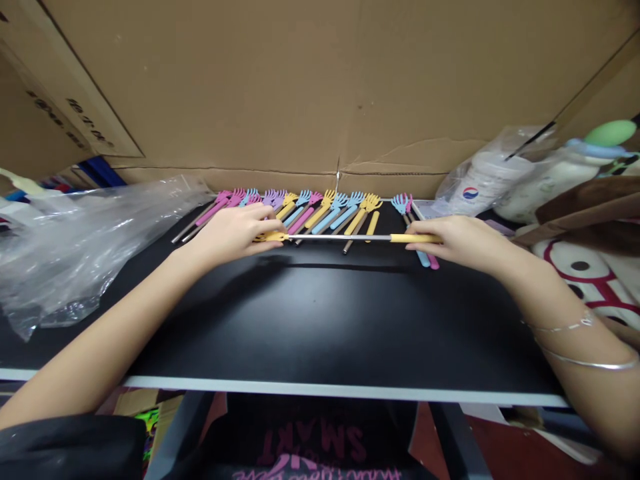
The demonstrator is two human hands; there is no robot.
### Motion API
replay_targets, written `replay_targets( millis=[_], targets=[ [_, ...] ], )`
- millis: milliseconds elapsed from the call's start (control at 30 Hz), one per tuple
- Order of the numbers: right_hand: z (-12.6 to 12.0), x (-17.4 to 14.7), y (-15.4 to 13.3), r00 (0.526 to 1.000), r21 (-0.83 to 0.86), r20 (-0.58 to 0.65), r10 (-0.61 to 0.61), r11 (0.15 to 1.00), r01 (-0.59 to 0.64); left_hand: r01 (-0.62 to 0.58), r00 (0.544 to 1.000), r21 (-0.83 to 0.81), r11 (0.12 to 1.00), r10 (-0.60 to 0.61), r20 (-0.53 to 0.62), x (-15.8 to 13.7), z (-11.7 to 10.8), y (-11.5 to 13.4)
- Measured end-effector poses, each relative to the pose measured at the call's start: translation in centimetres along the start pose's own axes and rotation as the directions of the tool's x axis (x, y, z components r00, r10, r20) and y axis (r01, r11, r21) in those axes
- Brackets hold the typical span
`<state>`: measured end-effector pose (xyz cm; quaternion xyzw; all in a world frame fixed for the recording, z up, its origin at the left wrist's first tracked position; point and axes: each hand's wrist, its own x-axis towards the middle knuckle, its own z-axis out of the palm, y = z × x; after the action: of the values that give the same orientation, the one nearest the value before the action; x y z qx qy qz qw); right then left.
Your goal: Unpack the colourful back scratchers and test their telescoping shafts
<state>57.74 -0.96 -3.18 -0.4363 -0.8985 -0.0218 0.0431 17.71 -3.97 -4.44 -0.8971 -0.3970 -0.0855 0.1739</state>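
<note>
Between my two hands a yellow telescopic back scratcher [340,237] is stretched out level above the black table. My left hand [240,232] is closed around its yellow claw end, which the fingers partly cover. On the yellow handle at the other end, my right hand [453,245] has its fingers closed. Behind the rod lies a row of back scratchers [300,208] in pink, blue, purple and yellow, claws toward the cardboard. Beside my right hand, a blue back scratcher [401,204] and a pink one lie together, their handles pointing toward me.
A clear plastic bag [100,233] covers the table's left side. At the right back stand a plastic cup with a Pepsi logo [483,183] and a bottle with a green top [609,133]. A cardboard wall [300,87] closes off the back. The table's pale front edge [320,388] runs before me.
</note>
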Motion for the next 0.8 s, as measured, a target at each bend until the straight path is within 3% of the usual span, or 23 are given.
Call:
replay_targets(
  millis=[233,533,800],
  targets=[
    [0.11,0.01,-0.24,0.999,-0.034,0.036,0.000,0.999,0.001,0.002,0.999,-0.004,1.000,-0.002,0.045,0.04,-0.08,-0.01],
    [-0.37,0.20,-0.66,0.985,-0.058,0.142,0.101,0.994,-0.093,0.013,0.998,0.036,0.999,-0.015,0.063,-0.12,-0.60,0.33],
    [-0.23,0.19,-0.62,0.987,-0.083,0.129,0.094,0.993,-0.084,0.056,0.995,0.013,0.998,-0.056,0.078,-0.20,-0.63,0.36]
  ],
)
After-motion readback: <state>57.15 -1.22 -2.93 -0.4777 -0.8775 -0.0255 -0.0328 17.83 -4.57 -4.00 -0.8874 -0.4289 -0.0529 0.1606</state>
